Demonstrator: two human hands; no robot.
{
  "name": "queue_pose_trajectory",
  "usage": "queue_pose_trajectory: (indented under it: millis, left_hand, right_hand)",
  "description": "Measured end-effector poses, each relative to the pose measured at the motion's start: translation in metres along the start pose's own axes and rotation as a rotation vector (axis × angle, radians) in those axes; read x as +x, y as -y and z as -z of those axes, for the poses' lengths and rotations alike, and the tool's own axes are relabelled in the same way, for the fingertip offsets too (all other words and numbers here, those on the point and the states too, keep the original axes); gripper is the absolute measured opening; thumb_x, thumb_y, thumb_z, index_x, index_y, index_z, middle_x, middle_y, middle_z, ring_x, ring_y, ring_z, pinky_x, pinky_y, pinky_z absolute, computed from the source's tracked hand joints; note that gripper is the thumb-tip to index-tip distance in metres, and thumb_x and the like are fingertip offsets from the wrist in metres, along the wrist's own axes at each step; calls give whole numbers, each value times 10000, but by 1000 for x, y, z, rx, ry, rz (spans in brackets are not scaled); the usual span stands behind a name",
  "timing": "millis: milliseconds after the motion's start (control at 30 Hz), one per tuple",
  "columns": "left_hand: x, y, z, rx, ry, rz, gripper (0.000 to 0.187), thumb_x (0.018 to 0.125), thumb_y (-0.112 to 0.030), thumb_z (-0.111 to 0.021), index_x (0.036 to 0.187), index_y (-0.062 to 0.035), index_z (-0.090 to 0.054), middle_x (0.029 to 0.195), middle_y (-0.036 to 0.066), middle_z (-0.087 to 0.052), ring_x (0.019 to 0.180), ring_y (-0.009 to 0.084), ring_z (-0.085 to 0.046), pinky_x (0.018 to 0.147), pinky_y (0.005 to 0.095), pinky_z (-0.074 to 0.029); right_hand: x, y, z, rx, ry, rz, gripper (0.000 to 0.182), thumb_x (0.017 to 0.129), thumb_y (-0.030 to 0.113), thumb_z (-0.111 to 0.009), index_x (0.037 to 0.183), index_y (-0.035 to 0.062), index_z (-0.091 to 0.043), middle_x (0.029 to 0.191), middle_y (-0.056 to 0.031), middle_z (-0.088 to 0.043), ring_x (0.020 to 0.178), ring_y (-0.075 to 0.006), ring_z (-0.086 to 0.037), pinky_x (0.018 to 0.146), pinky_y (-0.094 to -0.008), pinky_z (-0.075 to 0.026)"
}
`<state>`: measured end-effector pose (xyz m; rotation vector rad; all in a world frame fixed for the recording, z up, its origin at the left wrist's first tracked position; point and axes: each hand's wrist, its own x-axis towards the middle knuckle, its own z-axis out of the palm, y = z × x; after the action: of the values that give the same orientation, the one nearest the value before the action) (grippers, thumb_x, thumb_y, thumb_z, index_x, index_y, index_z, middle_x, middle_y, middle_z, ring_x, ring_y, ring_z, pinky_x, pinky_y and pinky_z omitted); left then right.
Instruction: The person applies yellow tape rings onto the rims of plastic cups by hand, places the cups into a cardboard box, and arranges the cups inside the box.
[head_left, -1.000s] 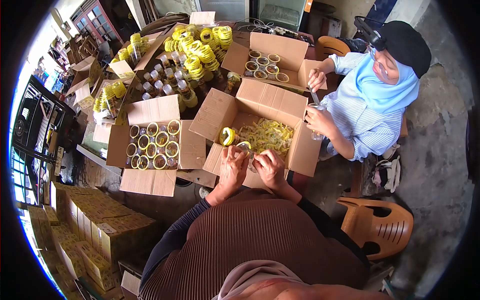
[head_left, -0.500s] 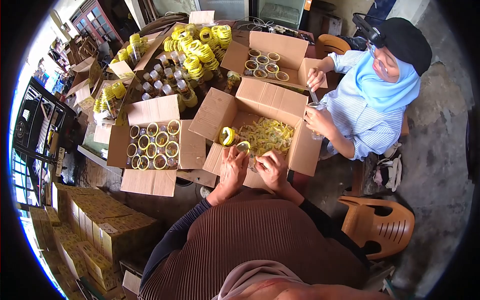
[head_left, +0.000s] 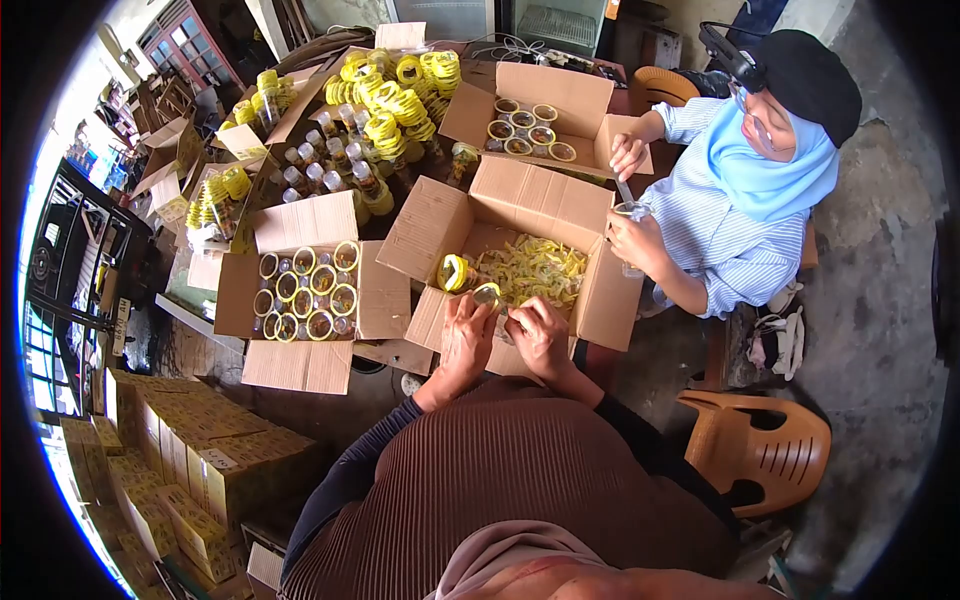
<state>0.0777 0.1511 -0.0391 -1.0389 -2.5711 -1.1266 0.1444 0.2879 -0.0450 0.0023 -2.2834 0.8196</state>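
Observation:
At the front edge of an open cardboard box (head_left: 520, 185), my left hand (head_left: 467, 335) is closed round a small clear container with a yellow rim (head_left: 487, 293). My right hand (head_left: 540, 335) is pinched close beside it, at the container's right side; what its fingers hold is too small to make out. Inside the box lie many yellow-green strips (head_left: 535, 270). A stack of yellow rings (head_left: 455, 273) rests in the box's left corner, just beyond my left hand.
A box of yellow-rimmed jars (head_left: 320, 323) stands left, another box (head_left: 555, 90) behind. Jars and yellow rings (head_left: 400, 105) crowd the back. At right a co-worker (head_left: 745, 190) holds a tool and clear container. An orange chair (head_left: 715, 450) stands lower right; printed cartons (head_left: 200, 440) lower left.
My right hand has shifted slightly to the left, nearer my left hand. My left hand stays round the container. The co-worker has barely moved.

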Motion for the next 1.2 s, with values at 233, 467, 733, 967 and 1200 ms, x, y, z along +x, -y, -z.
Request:
queue_pose_trajectory:
  millis: [233, 467, 733, 967, 1200]
  left_hand:
    - [-2, 2, -4, 31, -43, -34, 129, 854, -89, -627, 950, -8, -657, 905, 171, -562, 888, 365, -535, 728, 473, -465]
    - [-3, 3, -3, 33, 20, 8, 159, 893, -133, -606, 955, 2, -661, 967, 210, -590, 941, 384, -540, 794, 469, -459]
    - [-5, 13, -9, 20, 29, 6, 161, 879, -111, -614, 995, -1, -631, 1062, 233, -585, 1017, 417, -535, 862, 470, -462]
    - [-6, 35, -9, -55, 10, 99, 212, 896, -128, -617, 1046, 16, -651, 1106, 219, -613, 1022, 382, -590, 855, 450, -481]
    - [-7, 37, -8, -95, 6, 59, 178, 866, -53, -631, 1029, 12, -663, 1089, 202, -617, 1005, 363, -593, 856, 427, -484]
  right_hand:
    - [0, 0, -5, -13, 17, -34, 160, 730, 10, -720, 844, 44, -614, 799, -79, -550, 704, -261, -602, 596, -375, -481]
    - [4, 3, -5, 17, 34, -58, 148, 738, 8, -710, 844, 44, -612, 806, -100, -543, 694, -289, -599, 596, -384, -478]
    - [-3, -55, -23, 65, 160, -533, 113, 747, 119, -731, 828, 45, -705, 803, -130, -688, 732, -288, -676, 653, -374, -512]
    - [-55, -84, -39, 250, 490, -619, 213, 752, 101, -728, 947, 26, -688, 783, -142, -697, 709, -287, -678, 660, -377, -511]
    - [-40, -71, -35, 86, 346, -413, 220, 824, 169, -723, 977, 20, -672, 856, -132, -662, 744, -207, -622, 660, -321, -476]
